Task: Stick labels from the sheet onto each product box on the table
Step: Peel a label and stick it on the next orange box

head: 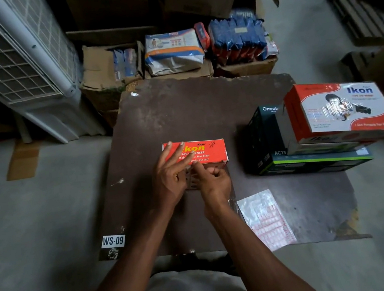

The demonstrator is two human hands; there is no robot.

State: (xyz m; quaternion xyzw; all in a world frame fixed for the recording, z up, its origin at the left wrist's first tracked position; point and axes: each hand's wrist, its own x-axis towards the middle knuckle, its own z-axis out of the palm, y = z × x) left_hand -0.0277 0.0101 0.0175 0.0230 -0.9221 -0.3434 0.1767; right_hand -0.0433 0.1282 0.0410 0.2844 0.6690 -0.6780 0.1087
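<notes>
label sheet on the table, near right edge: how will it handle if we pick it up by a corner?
The label sheet is probably floppy: it looks thin and lies flat on the table. Its glossy sheen suggests a slippery surface. It is likely very light, so a push may slide it.

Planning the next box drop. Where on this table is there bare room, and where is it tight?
Bare: the far half of the table, beyond the orange box; the left strip above the WS-09 tag; the near right corner beyond the label sheet. Crowded: the right edge under the stacked boxes, and the centre, where the left hand and right hand work.
</notes>
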